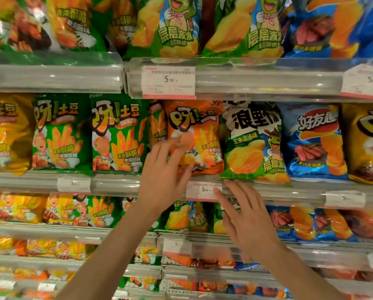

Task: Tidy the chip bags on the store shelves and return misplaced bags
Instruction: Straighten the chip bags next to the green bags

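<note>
An orange chip bag [203,131] stands on the middle shelf [289,189], between green bags and a green-and-white wavy-chip bag [252,146]. My left hand [166,169] is raised against the orange bag's lower left corner, fingers spread and touching its front. My right hand [244,215] hovers open just below the shelf edge, under the green-and-white bag, palm away from me and holding nothing. Two green bags [118,135] stand to the left of the orange one.
A blue bag [313,139] and a yellow bag [367,144] fill the shelf's right end. Price tags [203,190] sit on the clear shelf rails. Shelves above [224,79] and below [181,234] are packed with more chip bags.
</note>
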`<state>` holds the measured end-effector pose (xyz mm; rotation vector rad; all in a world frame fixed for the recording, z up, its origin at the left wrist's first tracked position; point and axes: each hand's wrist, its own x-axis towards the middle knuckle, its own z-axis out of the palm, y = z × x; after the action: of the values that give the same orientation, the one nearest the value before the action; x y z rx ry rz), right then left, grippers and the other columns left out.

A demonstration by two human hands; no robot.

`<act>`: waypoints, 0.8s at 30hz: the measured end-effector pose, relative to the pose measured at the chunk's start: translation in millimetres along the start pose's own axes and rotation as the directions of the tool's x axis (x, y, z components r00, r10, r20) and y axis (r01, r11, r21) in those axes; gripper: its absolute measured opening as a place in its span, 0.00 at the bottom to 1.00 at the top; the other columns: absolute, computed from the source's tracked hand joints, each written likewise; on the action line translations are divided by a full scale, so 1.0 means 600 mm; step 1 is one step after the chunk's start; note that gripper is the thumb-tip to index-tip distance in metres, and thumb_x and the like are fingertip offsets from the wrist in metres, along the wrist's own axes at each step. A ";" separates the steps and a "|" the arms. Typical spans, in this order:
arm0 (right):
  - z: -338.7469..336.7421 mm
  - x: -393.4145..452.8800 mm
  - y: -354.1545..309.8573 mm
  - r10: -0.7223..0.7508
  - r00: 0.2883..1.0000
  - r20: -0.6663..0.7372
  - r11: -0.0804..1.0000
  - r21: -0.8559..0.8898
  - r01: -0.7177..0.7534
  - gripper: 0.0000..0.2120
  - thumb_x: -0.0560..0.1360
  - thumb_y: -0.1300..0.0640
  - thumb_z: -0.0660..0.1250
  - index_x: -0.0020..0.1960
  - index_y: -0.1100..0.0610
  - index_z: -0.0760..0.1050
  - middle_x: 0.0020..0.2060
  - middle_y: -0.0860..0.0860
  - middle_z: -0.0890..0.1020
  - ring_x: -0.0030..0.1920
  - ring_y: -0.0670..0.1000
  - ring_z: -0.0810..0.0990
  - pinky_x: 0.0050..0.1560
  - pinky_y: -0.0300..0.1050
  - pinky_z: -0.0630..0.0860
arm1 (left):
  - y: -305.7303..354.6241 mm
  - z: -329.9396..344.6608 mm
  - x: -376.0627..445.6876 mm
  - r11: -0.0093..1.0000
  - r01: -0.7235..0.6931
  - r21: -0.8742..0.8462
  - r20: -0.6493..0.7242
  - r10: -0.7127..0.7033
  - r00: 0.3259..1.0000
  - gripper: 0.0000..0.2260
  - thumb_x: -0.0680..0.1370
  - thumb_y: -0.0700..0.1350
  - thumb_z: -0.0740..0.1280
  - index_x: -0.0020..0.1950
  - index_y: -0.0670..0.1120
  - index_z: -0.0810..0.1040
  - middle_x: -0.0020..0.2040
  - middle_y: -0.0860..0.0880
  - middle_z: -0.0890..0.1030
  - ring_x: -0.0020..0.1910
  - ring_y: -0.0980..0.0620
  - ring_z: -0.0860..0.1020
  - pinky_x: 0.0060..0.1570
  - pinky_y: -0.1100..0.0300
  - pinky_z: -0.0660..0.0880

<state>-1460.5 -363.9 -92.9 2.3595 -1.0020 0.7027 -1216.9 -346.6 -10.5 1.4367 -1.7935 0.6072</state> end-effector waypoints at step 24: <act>-0.016 0.003 0.006 -0.008 0.998 0.063 1.000 0.026 0.007 0.27 0.77 0.54 0.66 0.76 0.55 0.69 0.74 0.60 0.69 0.74 0.62 0.67 0.72 0.64 0.68 | 0.006 0.012 -0.017 0.991 0.029 -0.129 -0.001 -0.029 1.000 0.15 0.82 0.48 0.66 0.65 0.42 0.79 0.64 0.44 0.79 0.64 0.45 0.75 0.64 0.54 0.72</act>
<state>-1464.9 -361.2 -83.7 2.4198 -1.0157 0.6451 -1221.1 -344.9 -22.6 1.3710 -1.7732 0.4698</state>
